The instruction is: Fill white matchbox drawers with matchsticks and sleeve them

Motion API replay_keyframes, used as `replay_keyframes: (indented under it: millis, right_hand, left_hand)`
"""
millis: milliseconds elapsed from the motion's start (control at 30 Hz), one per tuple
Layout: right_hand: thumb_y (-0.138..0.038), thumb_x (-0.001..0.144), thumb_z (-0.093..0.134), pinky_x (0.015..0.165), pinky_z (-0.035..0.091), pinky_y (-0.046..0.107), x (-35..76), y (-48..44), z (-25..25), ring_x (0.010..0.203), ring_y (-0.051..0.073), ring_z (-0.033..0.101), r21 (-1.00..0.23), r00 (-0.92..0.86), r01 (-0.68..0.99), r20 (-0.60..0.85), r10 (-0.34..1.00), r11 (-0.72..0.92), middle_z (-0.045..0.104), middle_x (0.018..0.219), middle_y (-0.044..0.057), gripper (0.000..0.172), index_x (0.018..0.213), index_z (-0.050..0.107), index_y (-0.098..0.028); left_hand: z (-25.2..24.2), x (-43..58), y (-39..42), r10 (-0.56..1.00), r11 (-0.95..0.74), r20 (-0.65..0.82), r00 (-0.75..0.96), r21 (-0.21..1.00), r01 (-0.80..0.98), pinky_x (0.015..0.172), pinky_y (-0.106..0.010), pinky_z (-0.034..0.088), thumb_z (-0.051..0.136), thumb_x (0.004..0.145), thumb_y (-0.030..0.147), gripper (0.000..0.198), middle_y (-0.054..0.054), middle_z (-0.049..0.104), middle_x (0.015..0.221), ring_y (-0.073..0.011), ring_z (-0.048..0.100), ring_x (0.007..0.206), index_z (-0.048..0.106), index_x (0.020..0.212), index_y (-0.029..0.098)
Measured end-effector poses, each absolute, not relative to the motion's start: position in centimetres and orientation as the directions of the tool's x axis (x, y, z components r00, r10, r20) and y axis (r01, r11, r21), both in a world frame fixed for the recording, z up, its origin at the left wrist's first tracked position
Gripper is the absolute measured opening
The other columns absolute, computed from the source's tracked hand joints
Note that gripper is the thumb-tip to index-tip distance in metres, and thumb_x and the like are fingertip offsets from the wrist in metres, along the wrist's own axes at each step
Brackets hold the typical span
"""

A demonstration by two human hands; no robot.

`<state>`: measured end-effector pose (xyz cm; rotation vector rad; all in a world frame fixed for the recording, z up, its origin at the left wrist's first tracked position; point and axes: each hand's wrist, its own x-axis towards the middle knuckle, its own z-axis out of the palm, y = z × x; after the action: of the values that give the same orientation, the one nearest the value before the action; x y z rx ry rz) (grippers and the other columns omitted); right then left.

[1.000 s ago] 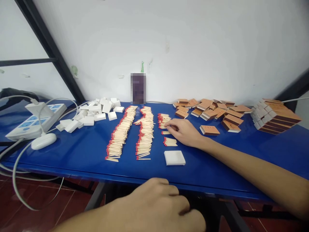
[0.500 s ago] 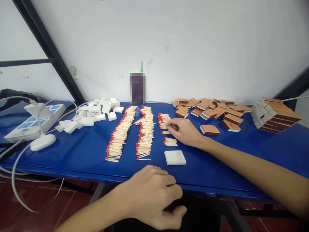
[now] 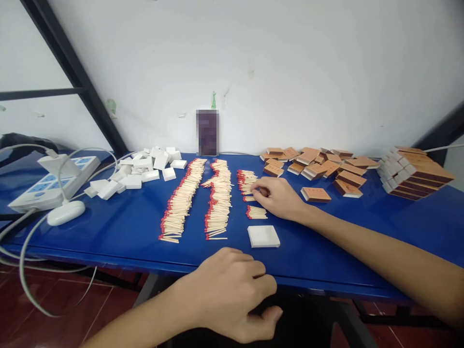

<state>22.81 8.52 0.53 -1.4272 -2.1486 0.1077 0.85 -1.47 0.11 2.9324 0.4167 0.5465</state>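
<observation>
- Matches (image 3: 247,180), short column: lying in bunches beyond the white tray (image 3: 263,236); the closest bunch sits near the tray's far edge; red heads point to the person's left.
- White tray, the landmark: flat on the blue tabletop (image 3: 119,229); hollow side up.
- Right hand (image 3: 281,197): beyond the tray, slightly to its right; fingers bent inward, tips at the plain ends of the short column; from where I stand I cannot tell whether a match is pinched between them.
- Left hand (image 3: 237,297): on the person's side of the tray, shifted left; back upward, fingers loosely curled, thumb set apart; palm hidden, so I cannot tell whether anything is held.
- Long match rows (image 3: 183,200): two, left of the tray, running away from the person; heads likewise to the left.
- White pieces (image 3: 145,166): heaped beyond and well left of the tray; power strip (image 3: 54,186) farther left, with white cables about it.
- Orange matchboxes (image 3: 315,162): heaped beyond the tray and to its right; a single matchbox (image 3: 316,194) lies nearer the tray than most of the heap.
- Matchbox stack (image 3: 415,174): well right of the tray; boxes layered in a block, pale ends facing left.
</observation>
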Motion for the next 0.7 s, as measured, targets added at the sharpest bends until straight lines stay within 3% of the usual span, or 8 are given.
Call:
replay_keyframes:
  millis: [400, 700]
  right_hand:
    - [-0.021, 0.082, 0.049, 0.058, 0.032, 0.027, 22.88, 8.44, 0.54, 0.060, 0.014, 0.050, -0.352, -0.299, 0.822, 0.404, 0.865, 0.448, 0.060, 0.066, 0.001, 0.020, 0.072, 0.067, -0.018]
    - [-0.020, 0.080, 0.048, 0.060, 0.035, 0.028, 23.21, 8.80, 0.35, 0.062, 0.016, 0.056, -0.424, -0.126, 0.856, 0.386, 0.914, 0.297, 0.067, 0.068, 0.001, 0.023, 0.080, 0.071, -0.020]
  left_hand:
    - [0.09, 0.89, -1.32, 0.291, -0.954, 0.327, 0.899, 0.171, 0.246, 0.052, -0.028, 0.034, 0.061, 0.083, 0.037, 0.025, 0.004, 0.047, 0.058, -0.0126, 0.043, 0.051, 0.048, 0.068, 0.021]
    - [0.14, 0.91, -1.40, 0.292, -0.954, 0.327, 0.899, 0.158, 0.253, 0.050, -0.029, 0.034, 0.062, 0.082, 0.037, 0.026, 0.005, 0.047, 0.058, -0.0126, 0.043, 0.050, 0.050, 0.067, 0.021]
